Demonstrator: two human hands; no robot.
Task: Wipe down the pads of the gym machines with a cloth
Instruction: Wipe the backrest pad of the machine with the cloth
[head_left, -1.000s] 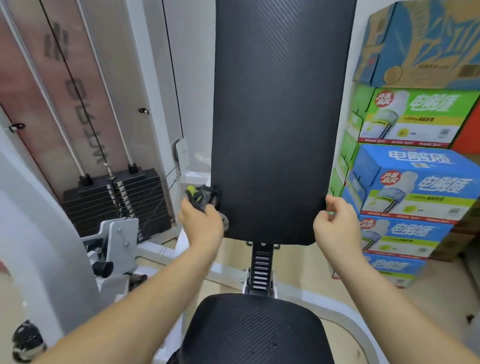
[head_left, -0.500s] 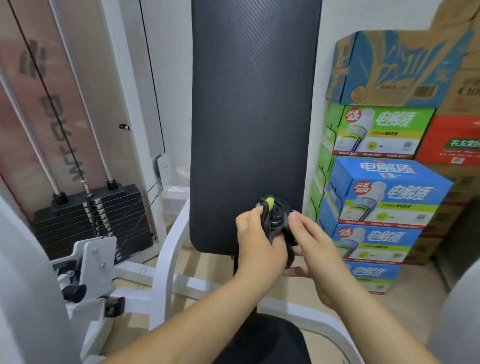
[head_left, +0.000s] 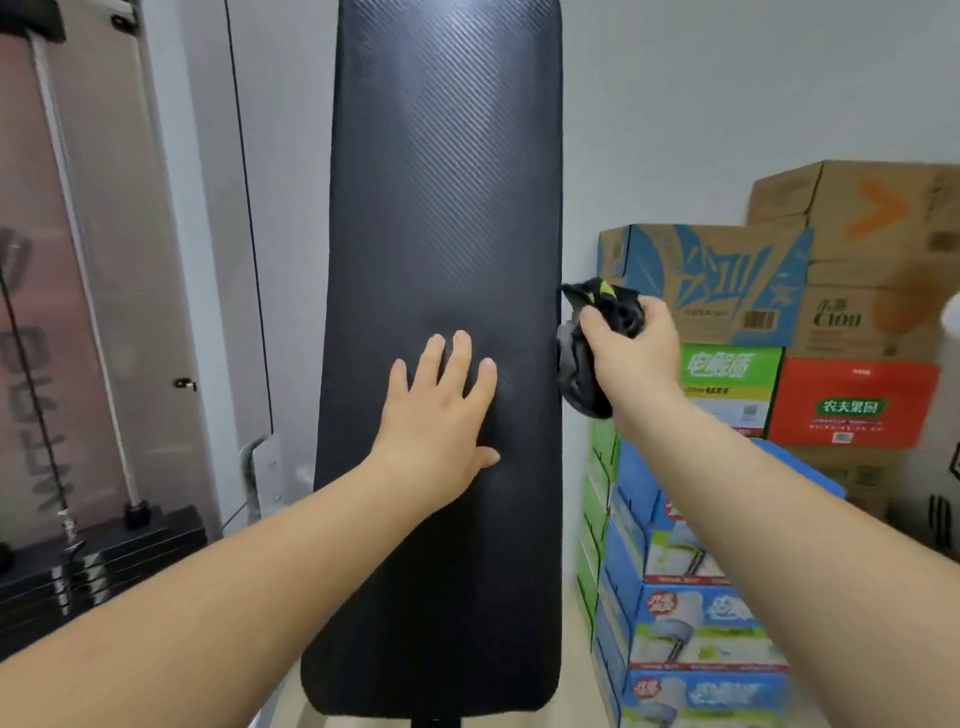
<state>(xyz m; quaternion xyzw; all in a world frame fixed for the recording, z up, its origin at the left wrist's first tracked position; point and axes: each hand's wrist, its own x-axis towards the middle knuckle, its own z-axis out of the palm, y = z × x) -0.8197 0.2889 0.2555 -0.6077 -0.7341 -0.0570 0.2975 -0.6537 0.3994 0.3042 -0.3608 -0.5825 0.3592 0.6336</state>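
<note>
Cloth (head_left: 597, 332) passed to right hand (head_left: 636, 353), gripped, bunched black-green; left hand (head_left: 441, 410) flat on back pad (head_left: 447, 208).

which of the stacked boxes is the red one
The red box with the green label, far right, under the brown carton and beside the green-and-white box. The others are brown, green or blue.

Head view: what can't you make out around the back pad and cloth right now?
All in the head view:
- Back pad: foot and mount cut off by the bottom edge.
- Cloth: partly hidden inside the right hand; folding unclear.
- Pad surface under the left hand: covered by the palm.
- Cardboard boxes: small print blurred.
</note>
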